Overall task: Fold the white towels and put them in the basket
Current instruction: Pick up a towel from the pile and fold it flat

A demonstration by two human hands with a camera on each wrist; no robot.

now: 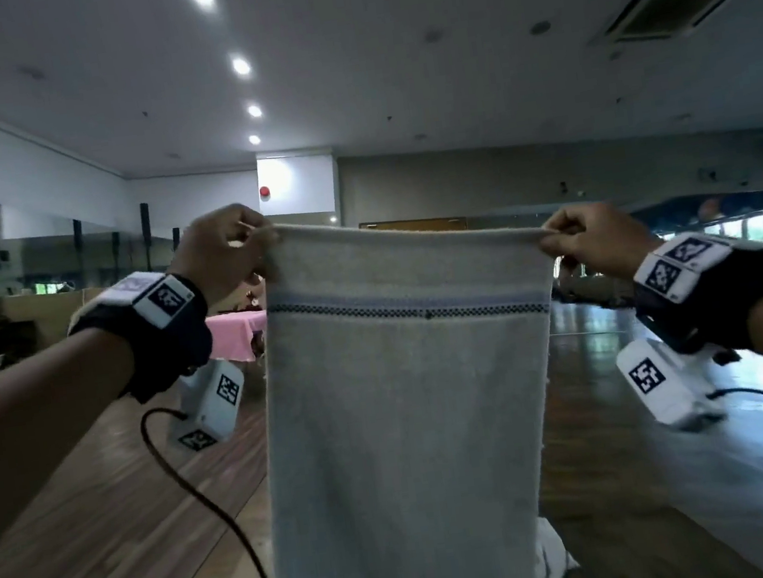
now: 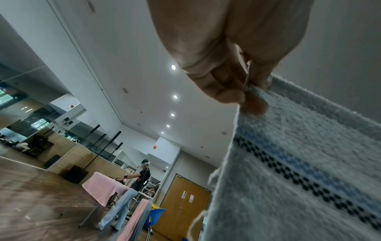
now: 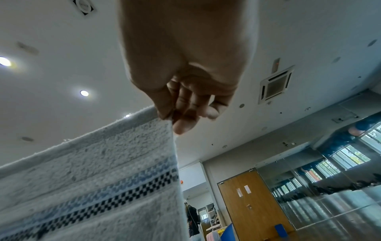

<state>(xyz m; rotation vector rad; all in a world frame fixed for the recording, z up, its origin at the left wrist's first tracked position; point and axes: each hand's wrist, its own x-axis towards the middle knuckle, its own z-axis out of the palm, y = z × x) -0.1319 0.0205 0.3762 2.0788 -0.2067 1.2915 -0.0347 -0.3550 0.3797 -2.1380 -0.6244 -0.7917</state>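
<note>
A white terry towel (image 1: pixel 405 411) with a blue stripe and a dark checkered band hangs flat in the air before the person, above the wooden floor (image 1: pixel 88 545). The left hand (image 1: pixel 224 251) pinches its top left corner between curled fingers (image 2: pixel 228 96) and thumb; the right hand (image 1: pixel 591 237) pinches the top right corner likewise.

count: 1 white towel (image 1: pixel 405 407) held up, with 1 blue stripe and 1 dark checkered stripe (image 1: pixel 412 312) across it. 2 hands on its top edge: left hand (image 1: pixel 219 254), right hand (image 1: pixel 593 239). 2 wrist bands with marker tags. 4 ceiling lights (image 1: pixel 241 66) in a row, head view. 1 double wooden door (image 3: pixel 253 203). 1 pink-covered worktop (image 2: pixel 103 187).
</note>
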